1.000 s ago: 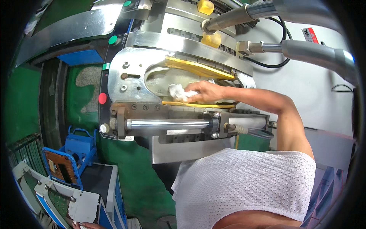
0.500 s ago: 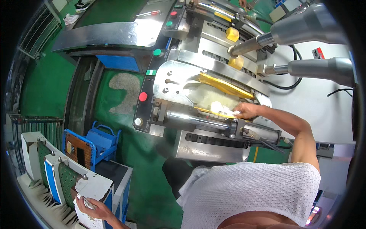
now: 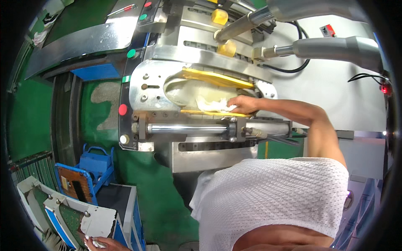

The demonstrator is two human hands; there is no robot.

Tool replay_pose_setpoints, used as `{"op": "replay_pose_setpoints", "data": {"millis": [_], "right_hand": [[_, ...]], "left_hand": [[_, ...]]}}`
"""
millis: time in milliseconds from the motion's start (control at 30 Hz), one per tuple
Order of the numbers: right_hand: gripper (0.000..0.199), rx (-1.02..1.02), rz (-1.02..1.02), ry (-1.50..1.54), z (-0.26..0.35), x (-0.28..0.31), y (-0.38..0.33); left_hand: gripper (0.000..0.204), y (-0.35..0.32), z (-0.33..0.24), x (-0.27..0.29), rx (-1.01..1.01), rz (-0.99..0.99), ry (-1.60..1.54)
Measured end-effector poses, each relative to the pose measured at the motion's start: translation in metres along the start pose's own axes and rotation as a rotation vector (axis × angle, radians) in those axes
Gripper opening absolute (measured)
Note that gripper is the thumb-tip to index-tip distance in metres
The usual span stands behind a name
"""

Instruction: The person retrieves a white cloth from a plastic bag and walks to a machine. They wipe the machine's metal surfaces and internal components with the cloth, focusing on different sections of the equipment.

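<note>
My right hand (image 3: 243, 104) is closed on a crumpled white cloth (image 3: 213, 104). It presses the cloth into the shoe-shaped hollow (image 3: 180, 93) of a metal press, between two yellow pads (image 3: 217, 78). The hollow's pale inner surface shows to the left of the cloth. At the lower left, my left hand (image 3: 109, 244) is partly cut off by the picture's edge. Its fingers are closed on a small crumpled white piece (image 3: 99, 243), perhaps cloth, beside the chipped corner of a white-framed machine (image 3: 99, 219).
A shiny cylinder (image 3: 188, 128) lies along the press's near side. Two thick grey rods (image 3: 326, 48) reach in from the upper right. Red and green buttons (image 3: 122, 109) line the left panel. A blue trolley (image 3: 96, 167) stands on the green floor. A white table (image 3: 322, 92) lies at right.
The whole view has shifted, so the press appears further left and slightly higher. The cloth is more spread out within the hollow, under my right hand. My left hand shows less, nearer the lower edge.
</note>
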State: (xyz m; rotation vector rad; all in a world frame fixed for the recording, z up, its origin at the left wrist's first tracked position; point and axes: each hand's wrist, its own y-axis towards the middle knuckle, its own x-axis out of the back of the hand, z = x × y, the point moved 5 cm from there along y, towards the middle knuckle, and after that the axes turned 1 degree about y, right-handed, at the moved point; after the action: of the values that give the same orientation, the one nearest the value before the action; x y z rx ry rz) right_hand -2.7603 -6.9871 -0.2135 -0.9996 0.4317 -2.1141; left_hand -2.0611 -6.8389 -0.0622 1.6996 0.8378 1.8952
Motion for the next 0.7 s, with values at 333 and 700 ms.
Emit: {"op": "replay_pose_setpoints", "data": {"millis": [333,700], "right_hand": [[0.046,0.044,-0.071,0.063,0.042,-0.002,0.044],[0.051,-0.116,-0.083,0.456,0.082,-0.008,0.104]], "left_hand": [[0.018,0.007,-0.006,-0.001,-0.003,0.004,0.016],[0.016,0.022,-0.016,0.000,-0.042,-0.017,0.003]]}}
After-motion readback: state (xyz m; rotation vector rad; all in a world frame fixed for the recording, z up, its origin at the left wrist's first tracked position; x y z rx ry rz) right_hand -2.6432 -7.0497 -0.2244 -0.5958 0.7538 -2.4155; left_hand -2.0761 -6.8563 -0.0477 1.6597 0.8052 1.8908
